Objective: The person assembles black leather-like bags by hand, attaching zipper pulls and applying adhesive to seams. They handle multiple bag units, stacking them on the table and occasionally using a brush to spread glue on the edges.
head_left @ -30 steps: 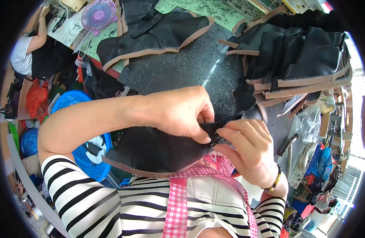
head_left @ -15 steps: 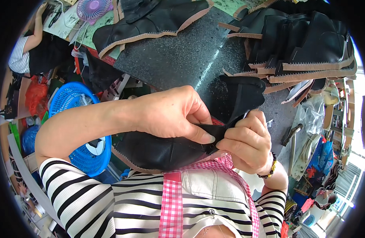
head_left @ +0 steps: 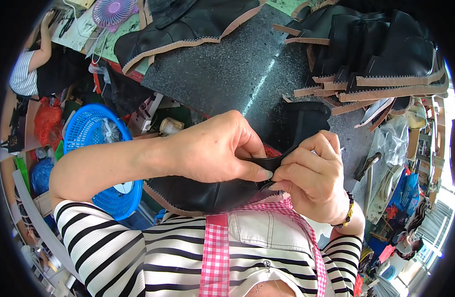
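Observation:
A black leather boot upper [head_left: 207, 194] with a tan, stitched lower edge lies between my body and the grey table. My left hand [head_left: 215, 148] pinches its edge, thumb on the outer face and fingers tucked inside the opening. Close beside it, my right hand [head_left: 314, 175] grips the same edge with thumb and fingertips pressed together. A bit of red lining shows inside the opening between the two hands. The upper's dark shaft [head_left: 306, 121] stands up behind my right hand. What exactly lies under the fingertips is hidden.
A pile of black boot uppers [head_left: 386, 54] sits at the table's far right, and another upper [head_left: 188, 29] at the far left. The grey table [head_left: 203, 74] spreads between them. A blue plastic basket [head_left: 96, 128] stands left, below a purple fan [head_left: 113, 12]. Another person's arm [head_left: 42, 49] shows far left.
My right hand has turned slightly and its fingers have lifted and bunched at the upper's edge. My left hand stays pinched nearly in place. The upper has barely shifted.

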Demonstrator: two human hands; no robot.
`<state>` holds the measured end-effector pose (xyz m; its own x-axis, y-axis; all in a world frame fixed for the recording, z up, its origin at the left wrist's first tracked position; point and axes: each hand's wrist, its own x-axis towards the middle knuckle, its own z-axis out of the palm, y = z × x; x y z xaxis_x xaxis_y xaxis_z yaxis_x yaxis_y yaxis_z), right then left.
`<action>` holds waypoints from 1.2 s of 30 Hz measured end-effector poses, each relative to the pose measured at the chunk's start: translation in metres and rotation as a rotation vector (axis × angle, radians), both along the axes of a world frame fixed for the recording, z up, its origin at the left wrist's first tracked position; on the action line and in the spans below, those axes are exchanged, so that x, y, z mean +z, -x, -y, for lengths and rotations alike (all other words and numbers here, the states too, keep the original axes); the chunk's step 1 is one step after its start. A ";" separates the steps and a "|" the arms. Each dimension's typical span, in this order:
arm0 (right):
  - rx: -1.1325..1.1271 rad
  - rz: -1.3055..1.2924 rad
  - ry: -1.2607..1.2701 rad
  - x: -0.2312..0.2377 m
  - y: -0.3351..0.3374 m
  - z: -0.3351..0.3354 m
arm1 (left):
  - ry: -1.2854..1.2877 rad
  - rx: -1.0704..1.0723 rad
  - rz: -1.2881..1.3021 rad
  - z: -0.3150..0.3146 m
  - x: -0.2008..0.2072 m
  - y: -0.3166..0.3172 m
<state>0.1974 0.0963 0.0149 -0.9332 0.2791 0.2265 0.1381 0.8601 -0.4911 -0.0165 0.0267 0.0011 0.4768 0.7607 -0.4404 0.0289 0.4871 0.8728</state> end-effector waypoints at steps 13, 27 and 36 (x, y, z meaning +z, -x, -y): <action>0.028 0.091 0.005 0.003 0.004 -0.001 | -0.018 0.057 -0.094 0.004 -0.001 -0.007; 0.066 -0.391 -0.205 -0.042 -0.022 -0.002 | 0.148 0.165 0.154 0.008 -0.008 -0.006; 0.039 -0.272 -0.209 -0.028 -0.018 0.006 | 0.111 0.128 0.053 0.015 -0.008 -0.011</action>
